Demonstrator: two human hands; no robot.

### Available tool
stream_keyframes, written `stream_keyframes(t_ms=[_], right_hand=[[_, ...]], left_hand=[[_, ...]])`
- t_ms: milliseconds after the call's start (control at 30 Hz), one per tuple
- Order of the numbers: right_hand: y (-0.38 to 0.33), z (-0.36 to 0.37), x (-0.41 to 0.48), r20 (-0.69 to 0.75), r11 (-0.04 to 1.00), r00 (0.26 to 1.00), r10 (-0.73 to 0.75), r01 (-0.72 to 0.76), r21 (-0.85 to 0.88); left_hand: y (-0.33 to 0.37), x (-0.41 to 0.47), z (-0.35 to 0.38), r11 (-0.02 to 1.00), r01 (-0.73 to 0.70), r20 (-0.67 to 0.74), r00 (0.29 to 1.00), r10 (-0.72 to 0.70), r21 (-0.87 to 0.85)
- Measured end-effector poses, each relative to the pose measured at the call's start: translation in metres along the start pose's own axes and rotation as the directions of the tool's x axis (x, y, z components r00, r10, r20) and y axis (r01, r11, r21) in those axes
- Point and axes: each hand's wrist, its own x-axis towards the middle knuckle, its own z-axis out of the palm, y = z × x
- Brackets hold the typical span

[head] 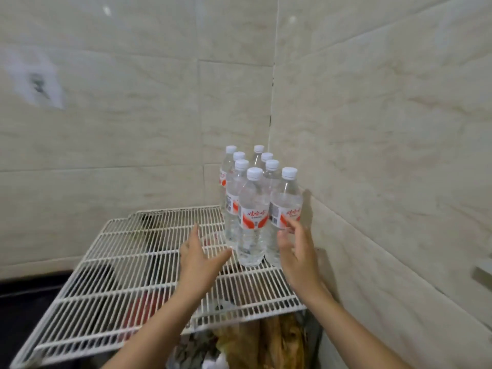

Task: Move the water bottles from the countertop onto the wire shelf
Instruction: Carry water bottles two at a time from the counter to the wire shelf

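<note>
Over the wire shelf (119, 275), left hand (198, 258) and right hand (296, 251) flank the water bottles (253, 217), fingers (193, 235) straight, holding nothing.

Wire shelf (119, 275) sits in the room corner, with the back wall (106, 129) behind it and the side wall (386, 155) to its right. Eight water bottles (253, 222) stand upright on the shelf's far right part, packed in two rows running front to back. Left hand (198, 255) is above the shelf, just left of the bottles and apart from them. Right hand (295, 251) is just right of them, beside the rightmost front bottle (286, 206); contact cannot be told. Assorted items (279, 339) lie beneath the shelf.
</note>
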Motion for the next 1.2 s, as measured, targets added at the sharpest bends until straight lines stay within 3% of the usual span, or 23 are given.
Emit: stream_keyframes(t_ms=[100, 233, 400, 533, 733, 1067, 1200], right_hand=[[-0.006, 0.029, -0.024, 0.084, 0.982, 0.985, -0.151, 0.159, -0.098], [-0.020, 0.076, -0.058, 0.242, 0.927, 0.915, -0.323, 0.358, -0.115], [-0.061, 0.139, -0.101, 0.380, 0.897, 0.828, -0.411, 0.443, 0.006], [-0.113, 0.187, -0.136, 0.450, 0.854, 0.734, -0.508, 0.496, 0.155], [-0.180, 0.244, -0.207, 0.571, 0.773, 0.562, -0.599, 0.592, 0.228], [-0.324, 0.358, -0.340, 0.732, 0.673, 0.279, -0.622, 0.668, 0.318], [-0.366, 0.398, -0.398, 0.733, 0.696, 0.248, -0.633, 0.597, 0.399]], left_hand=[[-0.026, -0.033, -0.051, 1.000, 0.022, -0.163, 0.986, -0.023, -0.009], [-0.053, -0.087, -0.120, 0.999, -0.028, -0.471, 0.881, 0.042, 0.038], [-0.085, -0.150, -0.193, 0.972, 0.110, -0.636, 0.770, 0.047, 0.206], [-0.109, -0.204, -0.253, 0.949, 0.237, -0.755, 0.656, 0.000, 0.206], [-0.143, -0.284, -0.332, 0.879, 0.441, -0.865, 0.497, -0.069, 0.183], [-0.220, -0.422, -0.501, 0.784, 0.620, -0.963, 0.228, -0.142, 0.031], [-0.247, -0.477, -0.557, 0.708, 0.706, -0.975, 0.146, -0.170, -0.018]])
